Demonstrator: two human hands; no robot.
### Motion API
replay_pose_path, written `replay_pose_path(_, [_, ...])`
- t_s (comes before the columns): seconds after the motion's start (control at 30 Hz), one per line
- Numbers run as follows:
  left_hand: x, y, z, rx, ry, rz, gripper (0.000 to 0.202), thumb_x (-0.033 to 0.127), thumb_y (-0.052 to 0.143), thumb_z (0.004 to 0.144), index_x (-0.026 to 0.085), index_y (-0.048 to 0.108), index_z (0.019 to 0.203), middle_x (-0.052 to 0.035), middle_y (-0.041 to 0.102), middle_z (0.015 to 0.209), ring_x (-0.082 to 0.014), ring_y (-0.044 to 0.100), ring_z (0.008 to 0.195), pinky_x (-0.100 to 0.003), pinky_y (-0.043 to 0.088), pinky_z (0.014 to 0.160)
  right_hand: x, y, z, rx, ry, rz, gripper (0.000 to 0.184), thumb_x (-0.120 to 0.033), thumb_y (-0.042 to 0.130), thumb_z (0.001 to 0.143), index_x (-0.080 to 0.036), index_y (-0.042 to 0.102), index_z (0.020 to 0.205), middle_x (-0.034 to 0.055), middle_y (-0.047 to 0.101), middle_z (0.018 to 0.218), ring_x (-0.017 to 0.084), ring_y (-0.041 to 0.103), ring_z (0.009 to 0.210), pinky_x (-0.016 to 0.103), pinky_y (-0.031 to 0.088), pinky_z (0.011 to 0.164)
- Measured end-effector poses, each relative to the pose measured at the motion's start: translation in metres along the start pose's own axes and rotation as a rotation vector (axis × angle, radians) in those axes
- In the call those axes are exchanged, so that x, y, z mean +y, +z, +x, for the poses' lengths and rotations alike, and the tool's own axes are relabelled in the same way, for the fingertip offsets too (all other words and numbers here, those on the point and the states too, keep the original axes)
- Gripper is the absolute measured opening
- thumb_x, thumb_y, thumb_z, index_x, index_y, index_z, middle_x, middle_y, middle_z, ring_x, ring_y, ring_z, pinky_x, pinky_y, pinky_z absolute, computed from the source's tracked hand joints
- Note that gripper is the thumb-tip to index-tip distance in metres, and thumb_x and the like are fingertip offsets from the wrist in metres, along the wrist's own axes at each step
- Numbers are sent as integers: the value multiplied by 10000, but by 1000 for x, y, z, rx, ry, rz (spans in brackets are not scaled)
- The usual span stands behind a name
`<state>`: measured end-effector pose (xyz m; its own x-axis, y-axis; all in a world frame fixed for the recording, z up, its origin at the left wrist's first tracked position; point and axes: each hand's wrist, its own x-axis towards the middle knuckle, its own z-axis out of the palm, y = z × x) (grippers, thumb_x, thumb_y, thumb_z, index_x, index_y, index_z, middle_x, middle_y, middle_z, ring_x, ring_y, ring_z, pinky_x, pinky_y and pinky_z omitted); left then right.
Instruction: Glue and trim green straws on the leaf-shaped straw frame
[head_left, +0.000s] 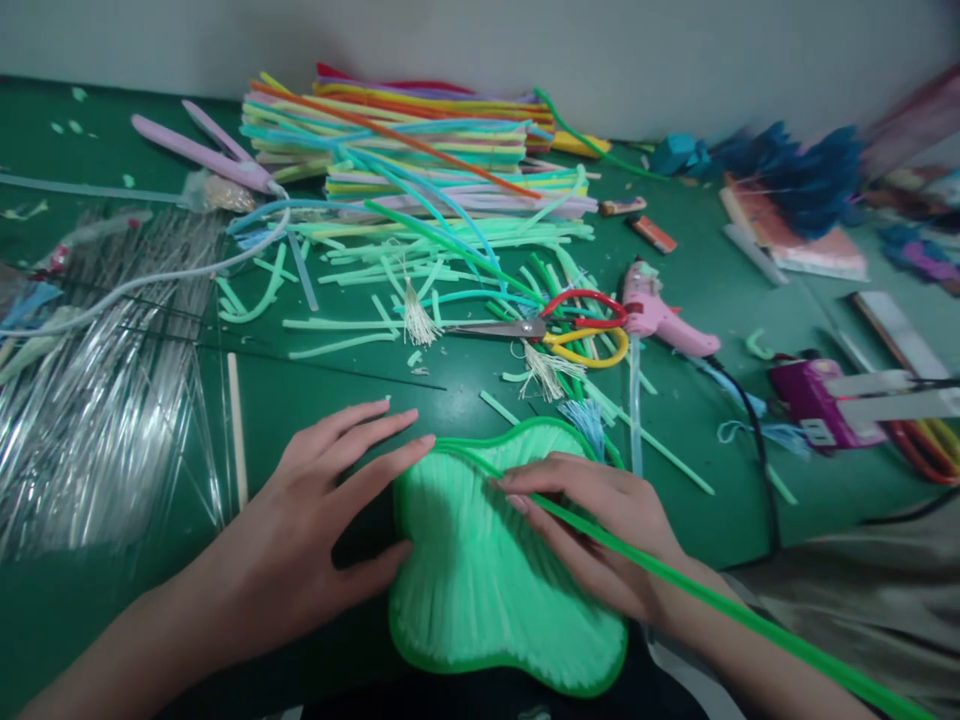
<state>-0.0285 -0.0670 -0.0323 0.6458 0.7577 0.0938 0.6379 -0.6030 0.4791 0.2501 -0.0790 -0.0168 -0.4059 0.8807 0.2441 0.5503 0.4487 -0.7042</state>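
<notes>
A light green panel (480, 560) with wavy sides, made of pipe cleaners laid side by side, sits low in the middle with a darker green border. My right hand (592, 530) pinches a long dark green pipe cleaner (697, 577) over the panel's upper part. That strip follows the panel's top edge on the left, and its loose length runs off to the lower right. My left hand (345, 500) is open at the panel's left side, fingers spread. Its index fingertip meets the upper left corner, and the thumb tip is close to the left edge.
Scissors (532, 328) with red and yellow handles lie beyond the panel, among cut pipe cleaner pieces. A pink glue gun (664, 318) rests to their right. Bundled pipe cleaners (420, 150) are piled at the back. Clear shiny strips (112, 400) cover the left; a purple box (821, 400) sits right.
</notes>
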Motion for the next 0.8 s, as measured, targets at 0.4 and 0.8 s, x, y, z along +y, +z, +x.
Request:
replay_pose_path(0.4, [-21, -13, -4, -62, -26, -127, 395, 424, 577, 994, 455, 512, 1382, 84, 496, 1559, -245, 310, 1517, -506, 376, 1187, 3, 2, -2, -2, 6, 25, 110, -154, 646, 942, -169, 708, 1031, 10, 785, 932, 97, 741, 855, 179, 569, 811])
replay_pose_path(0.8, [-7, -1, 2, -56, -74, -91, 557, 464, 623, 949, 399, 420, 1464, 32, 547, 1538, -289, 384, 1491, -589, 418, 1137, 0, 3, -1, -5, 31, 3, 111, -147, 654, 930, -169, 723, 1015, -5, 785, 922, 75, 737, 848, 144, 555, 822])
